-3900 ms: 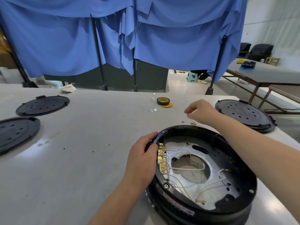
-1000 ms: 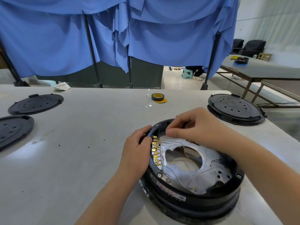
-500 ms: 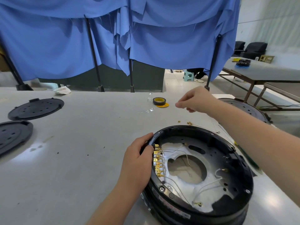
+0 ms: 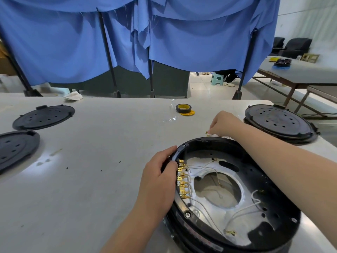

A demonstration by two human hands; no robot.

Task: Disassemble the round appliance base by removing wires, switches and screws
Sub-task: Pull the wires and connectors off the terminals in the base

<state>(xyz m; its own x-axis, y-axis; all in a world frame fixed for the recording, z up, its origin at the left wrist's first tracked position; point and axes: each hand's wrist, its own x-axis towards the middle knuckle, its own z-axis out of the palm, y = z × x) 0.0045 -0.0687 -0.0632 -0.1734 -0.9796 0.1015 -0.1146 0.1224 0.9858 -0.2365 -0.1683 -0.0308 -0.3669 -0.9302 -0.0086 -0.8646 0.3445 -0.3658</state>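
Your left hand (image 4: 160,181) grips the round base (image 4: 235,194) rim near the table's (image 4: 91,161) front edge; your right hand (image 4: 223,124) is pinched closed behind it, contents unclear.

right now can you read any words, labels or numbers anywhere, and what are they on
None can be read.
Label strip on the round appliance base outer wall: reddish print, too blurred.
Tape roll: yellow inner face, no legible text.
Black covers: no text visible.

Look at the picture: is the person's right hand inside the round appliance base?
No: the right hand is on the table beyond the base.
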